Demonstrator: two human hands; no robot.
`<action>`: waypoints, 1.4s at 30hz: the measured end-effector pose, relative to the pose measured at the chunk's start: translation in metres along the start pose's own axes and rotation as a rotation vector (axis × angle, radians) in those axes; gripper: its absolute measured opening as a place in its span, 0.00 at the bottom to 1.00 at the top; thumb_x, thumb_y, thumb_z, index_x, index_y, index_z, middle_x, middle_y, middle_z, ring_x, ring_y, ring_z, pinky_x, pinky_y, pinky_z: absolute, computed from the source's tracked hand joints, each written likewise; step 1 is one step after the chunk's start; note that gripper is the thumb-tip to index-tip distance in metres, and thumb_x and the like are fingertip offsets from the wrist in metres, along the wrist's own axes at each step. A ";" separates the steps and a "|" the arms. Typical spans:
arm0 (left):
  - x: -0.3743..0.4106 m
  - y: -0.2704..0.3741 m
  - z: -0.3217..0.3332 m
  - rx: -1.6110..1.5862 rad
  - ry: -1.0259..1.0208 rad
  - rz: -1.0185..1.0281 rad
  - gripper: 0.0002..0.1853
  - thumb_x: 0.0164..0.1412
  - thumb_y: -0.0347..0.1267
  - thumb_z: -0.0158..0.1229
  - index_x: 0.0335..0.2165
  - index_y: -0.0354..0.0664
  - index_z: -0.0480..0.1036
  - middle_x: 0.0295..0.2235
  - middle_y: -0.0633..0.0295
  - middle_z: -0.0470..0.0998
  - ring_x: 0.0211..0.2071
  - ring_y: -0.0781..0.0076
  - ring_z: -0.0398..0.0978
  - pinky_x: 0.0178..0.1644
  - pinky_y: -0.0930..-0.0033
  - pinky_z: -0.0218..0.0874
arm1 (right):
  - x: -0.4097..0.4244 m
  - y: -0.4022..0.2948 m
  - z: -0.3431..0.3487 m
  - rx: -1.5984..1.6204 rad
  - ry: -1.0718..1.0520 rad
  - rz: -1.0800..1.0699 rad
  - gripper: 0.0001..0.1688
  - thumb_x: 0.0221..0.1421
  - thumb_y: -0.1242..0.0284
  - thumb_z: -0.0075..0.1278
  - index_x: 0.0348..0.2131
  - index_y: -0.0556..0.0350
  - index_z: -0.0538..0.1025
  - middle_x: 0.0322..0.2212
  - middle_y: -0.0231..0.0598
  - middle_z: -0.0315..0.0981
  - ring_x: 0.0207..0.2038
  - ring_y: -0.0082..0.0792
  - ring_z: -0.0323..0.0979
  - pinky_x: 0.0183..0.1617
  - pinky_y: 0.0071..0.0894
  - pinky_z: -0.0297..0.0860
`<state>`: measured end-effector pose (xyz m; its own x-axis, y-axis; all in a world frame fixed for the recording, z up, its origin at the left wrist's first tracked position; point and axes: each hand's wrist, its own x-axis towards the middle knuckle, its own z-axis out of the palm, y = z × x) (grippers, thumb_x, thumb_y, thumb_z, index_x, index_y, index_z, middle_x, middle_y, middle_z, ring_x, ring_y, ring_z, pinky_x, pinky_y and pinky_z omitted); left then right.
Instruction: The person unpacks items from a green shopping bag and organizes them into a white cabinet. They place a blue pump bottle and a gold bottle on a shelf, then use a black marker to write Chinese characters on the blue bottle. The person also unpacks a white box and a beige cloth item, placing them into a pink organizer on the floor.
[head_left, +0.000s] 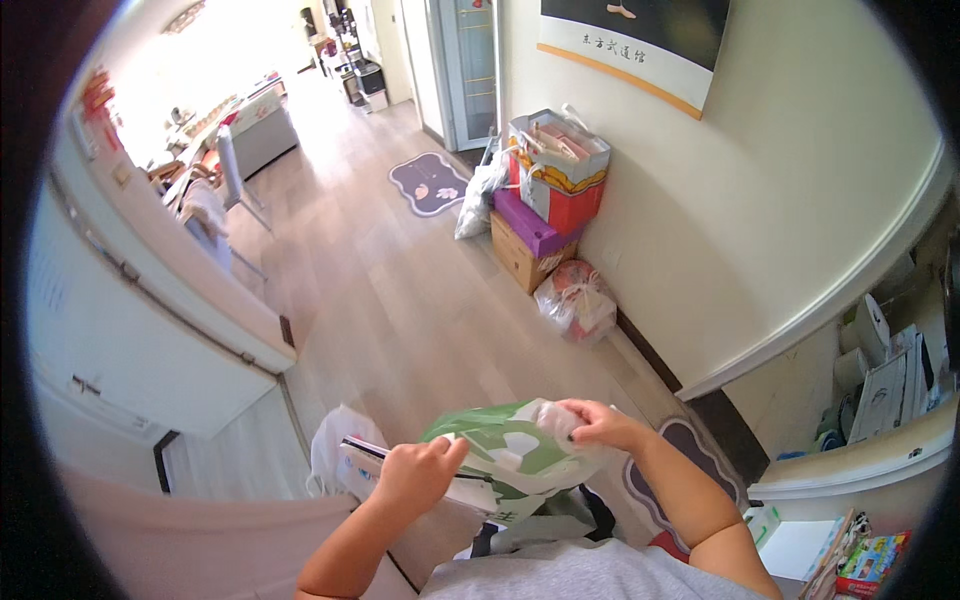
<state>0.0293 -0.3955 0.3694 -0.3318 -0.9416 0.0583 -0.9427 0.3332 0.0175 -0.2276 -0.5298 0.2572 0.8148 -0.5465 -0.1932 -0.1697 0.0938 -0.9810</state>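
Observation:
A green and white plastic bag (517, 439) hangs in front of my body, its mouth spread between both hands. My left hand (421, 474) grips the bag's left edge, and a flat white book or box (472, 491) lies against it under the fingers; whether the hand holds that too is hard to tell. On the other side my right hand (600, 426) holds the bag's bunched, whitish rim. Small white pieces show inside the bag. A white plastic bag (341, 446) is just beyond my left hand.
Along the right wall stand a cardboard box (517, 251), a purple box (536, 225), a red and white paper bag (562, 180) and a tied clear bag (577, 304). Dark mats (427, 184) lie on the wood floor. A white door (150, 322) is at left, shelves at lower right.

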 end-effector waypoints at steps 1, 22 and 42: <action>0.024 -0.024 0.004 0.003 -0.008 -0.022 0.07 0.41 0.28 0.47 0.25 0.44 0.61 0.14 0.66 0.63 0.14 0.74 0.67 0.14 0.74 0.56 | 0.013 -0.015 -0.017 0.279 0.025 -0.007 0.32 0.36 0.67 0.47 0.43 0.60 0.58 0.35 0.48 0.63 0.33 0.38 0.67 0.37 0.32 0.64; 0.370 -0.438 0.066 -0.075 -0.057 -0.250 0.05 0.39 0.25 0.50 0.22 0.45 0.67 0.14 0.61 0.65 0.16 0.63 0.67 0.19 0.65 0.56 | 0.359 -0.068 -0.377 0.569 1.100 -0.065 0.30 0.38 0.75 0.46 0.44 0.59 0.57 0.34 0.43 0.61 0.31 0.36 0.66 0.30 0.34 0.68; 0.615 -0.602 0.281 -0.122 -0.732 0.234 0.10 0.42 0.28 0.44 0.26 0.50 0.71 0.20 0.62 0.71 0.24 0.64 0.71 0.25 0.64 0.61 | 0.531 -0.032 -0.542 -0.690 0.494 0.761 0.24 0.32 0.72 0.51 0.35 0.60 0.65 0.30 0.51 0.67 0.34 0.46 0.66 0.35 0.37 0.63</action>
<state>0.3827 -1.1886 0.1138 -0.5005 -0.6245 -0.5996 -0.8489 0.4900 0.1982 -0.0899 -1.2744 0.1953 0.0890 -0.8258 -0.5569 -0.9194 0.1469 -0.3648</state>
